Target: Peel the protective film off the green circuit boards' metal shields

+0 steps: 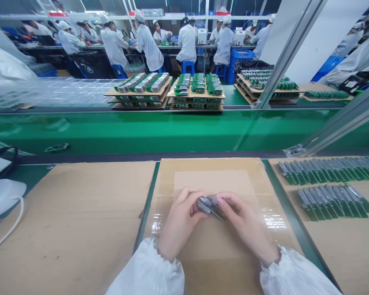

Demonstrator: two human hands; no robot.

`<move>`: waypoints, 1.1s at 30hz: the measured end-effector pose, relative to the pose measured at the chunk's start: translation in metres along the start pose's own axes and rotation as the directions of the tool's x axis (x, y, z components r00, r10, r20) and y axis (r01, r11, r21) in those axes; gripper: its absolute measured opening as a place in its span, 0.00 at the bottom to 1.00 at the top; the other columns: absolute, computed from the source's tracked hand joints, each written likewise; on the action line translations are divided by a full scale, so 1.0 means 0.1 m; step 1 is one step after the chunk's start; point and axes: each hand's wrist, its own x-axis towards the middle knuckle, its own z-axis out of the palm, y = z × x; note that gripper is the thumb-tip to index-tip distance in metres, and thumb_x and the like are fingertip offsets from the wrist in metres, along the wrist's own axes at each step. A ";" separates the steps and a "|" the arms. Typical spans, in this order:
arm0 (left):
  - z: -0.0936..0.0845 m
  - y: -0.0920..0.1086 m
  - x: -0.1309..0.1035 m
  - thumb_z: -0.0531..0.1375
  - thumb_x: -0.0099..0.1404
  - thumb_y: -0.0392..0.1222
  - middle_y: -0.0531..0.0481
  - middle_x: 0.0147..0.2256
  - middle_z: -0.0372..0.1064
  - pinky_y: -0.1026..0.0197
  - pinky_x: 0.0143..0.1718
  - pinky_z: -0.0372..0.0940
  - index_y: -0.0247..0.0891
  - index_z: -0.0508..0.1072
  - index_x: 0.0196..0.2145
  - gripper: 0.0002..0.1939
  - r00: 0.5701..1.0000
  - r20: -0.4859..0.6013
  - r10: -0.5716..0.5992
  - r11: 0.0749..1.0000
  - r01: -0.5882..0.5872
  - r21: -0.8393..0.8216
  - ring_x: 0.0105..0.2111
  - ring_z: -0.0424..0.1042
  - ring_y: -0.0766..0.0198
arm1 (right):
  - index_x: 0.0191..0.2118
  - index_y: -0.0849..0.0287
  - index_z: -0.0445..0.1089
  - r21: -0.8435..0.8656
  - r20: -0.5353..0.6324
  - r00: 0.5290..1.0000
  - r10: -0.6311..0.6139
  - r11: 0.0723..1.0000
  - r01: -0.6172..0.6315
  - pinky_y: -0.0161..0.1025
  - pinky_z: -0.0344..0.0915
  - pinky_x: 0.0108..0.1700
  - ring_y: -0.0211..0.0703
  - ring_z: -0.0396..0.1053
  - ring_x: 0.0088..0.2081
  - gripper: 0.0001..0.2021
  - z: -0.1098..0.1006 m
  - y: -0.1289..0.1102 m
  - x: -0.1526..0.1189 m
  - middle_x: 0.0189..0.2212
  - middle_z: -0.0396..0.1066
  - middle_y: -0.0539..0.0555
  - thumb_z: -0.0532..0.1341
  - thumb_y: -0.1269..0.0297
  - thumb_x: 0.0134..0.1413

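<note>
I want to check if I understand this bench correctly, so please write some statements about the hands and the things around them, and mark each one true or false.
1. The boards on the right lie in two rows. True.
2. The left hand holds a part. True.
3. The right hand rests on the boards. False: the right hand is at the part, together with the left hand.
4. The white cable lies to the right of both hands. False: it is on the left.
5. The person's sleeves are white. True.
</note>
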 end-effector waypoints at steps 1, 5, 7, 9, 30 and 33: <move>0.00 0.00 -0.01 0.63 0.53 0.25 0.56 0.39 0.63 0.64 0.33 0.65 0.48 0.72 0.39 0.20 1.000 -0.007 0.001 1.000 -0.001 0.004 0.28 0.64 0.69 | 0.39 0.55 0.71 0.000 -0.002 1.000 -0.004 1.000 0.004 0.39 0.65 0.45 0.45 0.71 0.43 0.12 0.00 0.00 0.00 0.39 0.75 0.52 0.54 0.55 0.62; 0.00 0.02 -0.02 0.62 0.54 0.27 0.55 0.41 0.63 0.63 0.35 0.67 0.49 0.72 0.41 0.20 1.000 -0.014 -0.004 1.000 0.004 0.002 0.30 0.65 0.68 | 0.39 0.56 0.71 -0.005 -0.023 1.000 -0.009 1.000 0.009 0.40 0.66 0.45 0.46 0.71 0.42 0.13 0.00 -0.01 0.01 0.39 0.75 0.54 0.54 0.55 0.62; 0.00 0.02 -0.02 0.62 0.55 0.28 0.54 0.42 0.63 0.62 0.36 0.68 0.49 0.72 0.42 0.19 1.000 -0.004 -0.006 1.000 0.006 -0.010 0.31 0.66 0.66 | 0.39 0.56 0.71 -0.014 -0.035 0.999 -0.002 1.000 0.001 0.40 0.66 0.45 0.46 0.71 0.43 0.13 -0.01 -0.02 0.02 0.39 0.75 0.54 0.54 0.55 0.62; 0.00 0.03 -0.03 0.62 0.56 0.30 0.53 0.43 0.63 0.61 0.36 0.68 0.49 0.72 0.42 0.18 1.000 0.010 -0.008 1.000 0.008 -0.013 0.33 0.68 0.65 | 0.39 0.56 0.71 -0.022 -0.047 0.999 0.001 1.000 -0.002 0.40 0.67 0.45 0.46 0.71 0.43 0.12 -0.01 -0.02 0.02 0.39 0.75 0.53 0.54 0.55 0.61; 0.04 0.01 -0.04 0.63 0.57 0.34 0.52 0.43 0.64 0.58 0.38 0.68 0.48 0.72 0.41 0.15 1.000 0.015 0.007 1.000 -0.007 0.005 0.38 0.69 0.61 | 0.38 0.55 0.72 -0.107 -0.061 0.998 -0.033 0.994 0.026 0.38 0.67 0.42 0.45 0.72 0.40 0.12 -0.02 -0.03 0.02 0.37 0.75 0.52 0.54 0.56 0.62; 0.03 0.01 -0.04 0.64 0.56 0.33 0.52 0.43 0.64 0.59 0.37 0.68 0.48 0.72 0.41 0.15 1.000 0.018 -0.003 1.000 0.003 0.007 0.37 0.69 0.62 | 0.38 0.54 0.72 -0.108 -0.067 0.997 -0.036 0.994 0.028 0.39 0.67 0.42 0.46 0.72 0.41 0.12 -0.02 -0.02 0.03 0.38 0.76 0.52 0.54 0.55 0.61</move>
